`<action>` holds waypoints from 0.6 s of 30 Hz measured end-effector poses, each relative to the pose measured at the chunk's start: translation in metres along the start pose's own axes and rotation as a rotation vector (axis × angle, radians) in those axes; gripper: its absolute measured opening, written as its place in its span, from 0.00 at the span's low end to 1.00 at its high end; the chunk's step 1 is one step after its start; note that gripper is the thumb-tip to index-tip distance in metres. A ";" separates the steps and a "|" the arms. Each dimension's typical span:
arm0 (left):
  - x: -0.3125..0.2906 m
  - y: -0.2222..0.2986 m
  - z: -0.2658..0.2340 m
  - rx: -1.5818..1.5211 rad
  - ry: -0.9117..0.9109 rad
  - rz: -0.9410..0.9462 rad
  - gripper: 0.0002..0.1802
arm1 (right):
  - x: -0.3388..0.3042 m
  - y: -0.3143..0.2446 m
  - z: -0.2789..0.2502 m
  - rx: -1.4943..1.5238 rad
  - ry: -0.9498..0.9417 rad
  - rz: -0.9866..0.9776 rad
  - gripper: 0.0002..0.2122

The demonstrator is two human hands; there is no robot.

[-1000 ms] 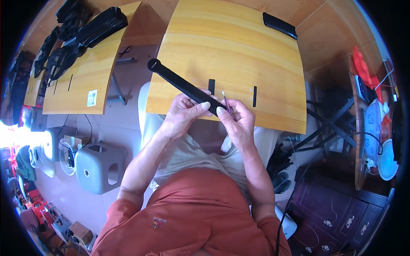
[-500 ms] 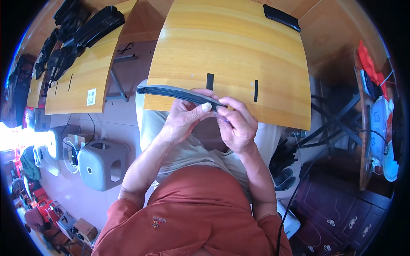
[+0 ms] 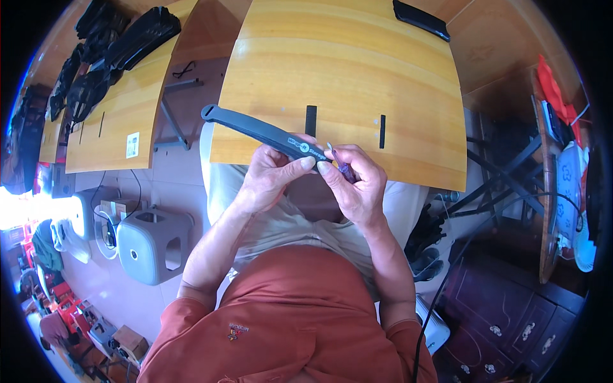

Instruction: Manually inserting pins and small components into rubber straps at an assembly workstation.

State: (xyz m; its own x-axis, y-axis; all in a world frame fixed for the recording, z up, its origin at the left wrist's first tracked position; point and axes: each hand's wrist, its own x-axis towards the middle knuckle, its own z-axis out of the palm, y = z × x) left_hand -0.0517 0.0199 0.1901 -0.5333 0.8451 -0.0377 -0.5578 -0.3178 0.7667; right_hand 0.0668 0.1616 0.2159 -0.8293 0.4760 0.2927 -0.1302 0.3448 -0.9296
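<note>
A bundle of black straps (image 3: 255,128), with pale lettering and a rounded, slotted far end, is held above the near edge of the table. My left hand (image 3: 271,175) is closed round its near end, the thumb lying along the top. Beside that end my right hand (image 3: 354,191) is closed on a small purple tool (image 3: 345,170) with a thin shiny tip; its kind is partly hidden by the fingers. The right thumb reaches the tip of the strap bundle. Two short black strips (image 3: 311,120) lie on the table just beyond my hands.
The wooden table (image 3: 345,64) carries a black packed bundle (image 3: 421,21) at its far right corner. On a second table (image 3: 121,121) at the left are several black bundles (image 3: 143,38). A grey stool (image 3: 150,246) stands on the left floor; a black cable (image 3: 440,300) hangs at the right.
The strap bundle has turned so its lettered flat face shows instead of its layered edge, and its far end has risen. The purple tool in my right hand now shows more.
</note>
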 end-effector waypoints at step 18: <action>-0.005 -0.004 0.002 0.031 0.103 0.058 0.18 | 0.000 -0.012 -0.021 -0.414 -0.196 -0.135 0.12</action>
State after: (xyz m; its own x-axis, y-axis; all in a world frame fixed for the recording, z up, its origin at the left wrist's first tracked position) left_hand -0.0462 0.0177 0.1886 -0.6276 0.7765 -0.0567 -0.5046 -0.3502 0.7891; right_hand 0.0795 0.1745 0.2320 -0.9120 0.2567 0.3198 -0.0494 0.7053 -0.7072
